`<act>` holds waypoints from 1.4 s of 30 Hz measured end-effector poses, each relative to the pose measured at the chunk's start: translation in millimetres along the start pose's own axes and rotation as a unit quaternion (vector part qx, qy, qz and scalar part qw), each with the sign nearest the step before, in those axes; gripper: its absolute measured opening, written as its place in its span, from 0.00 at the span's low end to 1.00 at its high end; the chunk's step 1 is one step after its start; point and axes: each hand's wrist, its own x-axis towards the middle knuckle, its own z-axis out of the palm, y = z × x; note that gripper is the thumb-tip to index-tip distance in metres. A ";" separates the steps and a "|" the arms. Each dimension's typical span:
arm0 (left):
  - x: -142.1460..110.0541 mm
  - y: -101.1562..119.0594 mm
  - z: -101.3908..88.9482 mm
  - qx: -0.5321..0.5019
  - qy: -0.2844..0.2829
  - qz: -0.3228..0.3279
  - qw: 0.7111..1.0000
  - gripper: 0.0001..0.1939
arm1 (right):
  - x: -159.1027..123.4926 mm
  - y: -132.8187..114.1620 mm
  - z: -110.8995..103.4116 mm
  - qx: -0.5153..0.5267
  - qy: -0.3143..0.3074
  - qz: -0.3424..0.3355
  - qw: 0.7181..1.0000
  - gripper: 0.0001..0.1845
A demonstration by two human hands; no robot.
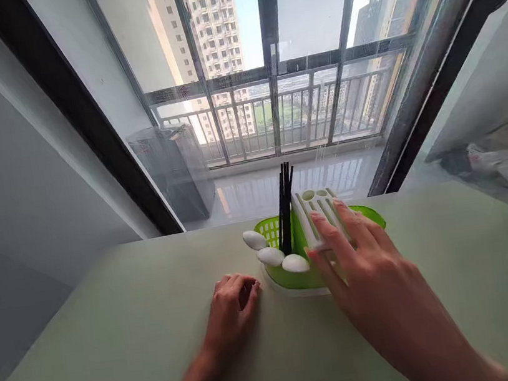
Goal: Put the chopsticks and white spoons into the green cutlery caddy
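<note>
A green plastic utensil holder [294,276] on a white base stands on the pale table [114,336]. Black chopsticks [286,205] stick up from it, and three white spoon bowls [271,255] poke out at its front left. A white slotted lid [320,209] rests tilted on top of the holder. My right hand [364,269] lies over the holder with fingers stretched along the lid and thumb at the holder's front. My left hand [232,304] rests on the table just left of the holder, fingers curled loosely under, nothing visible in them.
The table's far edge meets a large window with dark frames [272,68]. Beyond the glass are a balcony railing [272,118], a grey box-shaped unit [175,170] and tall buildings. A grey wall [8,187] stands at left.
</note>
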 end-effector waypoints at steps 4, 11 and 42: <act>0.8 -0.1 -1.1 0.004 0.004 -0.003 1.000 0.15 | -3.4 -3.8 2.7 0.005 0.004 -0.014 1.000 0.27; 1.0 0.1 -3.3 0.009 0.007 -0.006 1.000 0.17 | -6.7 -13.3 5.0 0.016 0.013 -0.029 0.999 0.29; 27.0 -23.1 -34.1 -0.237 0.310 -0.202 0.898 0.25 | 11.1 -9.2 -14.7 0.142 -0.150 -0.019 0.978 0.31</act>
